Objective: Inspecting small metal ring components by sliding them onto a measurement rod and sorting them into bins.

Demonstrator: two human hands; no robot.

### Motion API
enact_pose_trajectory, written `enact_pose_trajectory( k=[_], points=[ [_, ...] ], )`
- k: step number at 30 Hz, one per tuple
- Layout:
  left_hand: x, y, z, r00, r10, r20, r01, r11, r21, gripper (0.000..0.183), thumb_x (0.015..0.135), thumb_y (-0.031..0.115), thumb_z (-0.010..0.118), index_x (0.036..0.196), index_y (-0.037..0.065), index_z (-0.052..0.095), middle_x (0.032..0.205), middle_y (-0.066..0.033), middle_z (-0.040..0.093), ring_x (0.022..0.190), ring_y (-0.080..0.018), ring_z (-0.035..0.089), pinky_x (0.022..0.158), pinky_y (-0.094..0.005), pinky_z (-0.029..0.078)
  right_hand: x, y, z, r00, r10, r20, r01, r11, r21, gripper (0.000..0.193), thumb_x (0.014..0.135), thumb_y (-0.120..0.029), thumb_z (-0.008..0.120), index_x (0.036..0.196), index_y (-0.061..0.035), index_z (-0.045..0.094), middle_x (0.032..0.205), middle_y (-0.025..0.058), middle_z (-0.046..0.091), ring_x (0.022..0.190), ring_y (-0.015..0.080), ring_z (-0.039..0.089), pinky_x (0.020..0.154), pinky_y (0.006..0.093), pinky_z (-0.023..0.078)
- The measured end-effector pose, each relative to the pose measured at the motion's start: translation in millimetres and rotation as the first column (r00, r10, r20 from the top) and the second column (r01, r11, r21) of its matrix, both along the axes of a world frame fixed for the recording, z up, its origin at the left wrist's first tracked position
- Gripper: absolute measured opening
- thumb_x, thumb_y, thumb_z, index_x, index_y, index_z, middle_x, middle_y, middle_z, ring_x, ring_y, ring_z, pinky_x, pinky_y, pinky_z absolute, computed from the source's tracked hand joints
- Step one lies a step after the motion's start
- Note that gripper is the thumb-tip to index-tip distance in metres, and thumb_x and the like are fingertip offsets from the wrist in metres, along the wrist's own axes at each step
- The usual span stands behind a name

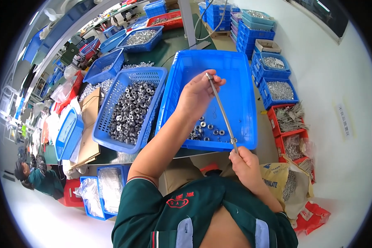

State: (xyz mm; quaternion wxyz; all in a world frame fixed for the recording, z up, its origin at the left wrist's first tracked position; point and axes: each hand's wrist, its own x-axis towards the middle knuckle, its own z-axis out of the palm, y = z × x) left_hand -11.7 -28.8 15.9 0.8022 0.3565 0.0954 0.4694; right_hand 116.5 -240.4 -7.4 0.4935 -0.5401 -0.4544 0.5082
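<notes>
A long, thin metal rod [222, 109] slants above the blue bin [214, 62], held between my two hands. My left hand [197, 93] is closed at its upper end, where a small metal fitting [209, 76] shows by the fingertips. Around the lower end my right hand [246, 163] is closed, near the bin's front edge. A small metal collar [233, 140] sits on the rod just above those fingers. Below, several ring-shaped metal parts [211, 126] lie on the bin floor. My left forearm covers part of that pile.
To the left stands a blue perforated basket [100, 134] full of dark metal rings [132, 111]. Cardboard [89, 128] and another blue basket [68, 134] lie beyond it. Stacked crates of metal parts [279, 91] line the right wall. Another person [45, 182] is at far left.
</notes>
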Motion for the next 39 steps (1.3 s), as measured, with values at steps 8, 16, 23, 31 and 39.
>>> enact_pose_trajectory(
  k=[8,16,23,31,39],
  points=[
    [-1,-6,0,0.997,0.066,-0.032,-0.069,0.994,-0.079,0.019,0.092,0.015,0.050,0.107,0.003,0.052,0.096,-0.0097,0.062,0.100,-0.0253,0.059,0.090,-0.0336,0.042,1,4,9,0.987,0.020,-0.158,-0.031,0.997,-0.065,0.019,0.094,-0.016,0.048,0.080,-0.0028,0.049,0.052,-0.0021,0.040,0.042,0.0052,0.035,0.041,0.0221,0.029],
    [-3,-5,-4,0.987,-0.033,0.160,0.048,0.995,-0.089,0.020,0.092,0.018,0.051,0.106,0.005,0.052,0.097,-0.0091,0.061,0.100,-0.0255,0.059,0.085,-0.0321,0.044,3,13,23,0.684,0.079,-0.725,-0.198,0.977,-0.080,0.022,0.094,-0.021,0.048,0.080,-0.0044,0.048,0.047,-0.0024,0.035,0.034,0.0051,0.029,0.035,0.0222,0.023],
    [-17,-10,3,0.997,0.028,0.066,-0.022,0.995,-0.092,0.023,0.093,0.022,0.051,0.108,0.005,0.052,0.089,-0.0108,0.064,0.093,-0.0270,0.061,0.081,-0.0357,0.045,-13,25,8,1.000,0.005,-0.014,-0.005,0.999,-0.034,0.015,0.091,-0.015,0.052,0.080,-0.0038,0.052,0.058,-0.0039,0.043,0.049,0.0022,0.038,0.042,0.0193,0.028],
    [-9,14,4,0.789,0.571,-0.224,-0.570,0.818,0.077,0.024,0.094,0.022,0.048,0.094,-0.001,0.053,0.061,-0.0090,0.053,0.058,-0.0179,0.050,0.059,-0.0291,0.041,-34,38,16,0.983,0.037,-0.181,-0.064,0.987,-0.146,0.018,0.092,-0.017,0.051,0.078,-0.0067,0.050,0.053,-0.0062,0.038,0.043,0.0015,0.034,0.038,0.0181,0.024],
    [-161,88,45,0.231,0.715,-0.660,-0.250,0.699,0.670,0.029,0.087,0.024,0.060,0.101,0.000,0.062,0.071,-0.0057,0.061,0.059,-0.0123,0.057,0.054,-0.0260,0.044,-26,20,13,0.965,0.129,-0.231,-0.170,0.970,-0.171,0.018,0.093,-0.017,0.050,0.081,-0.0043,0.051,0.052,-0.0035,0.040,0.041,0.0029,0.035,0.037,0.0187,0.025]
  ],
)
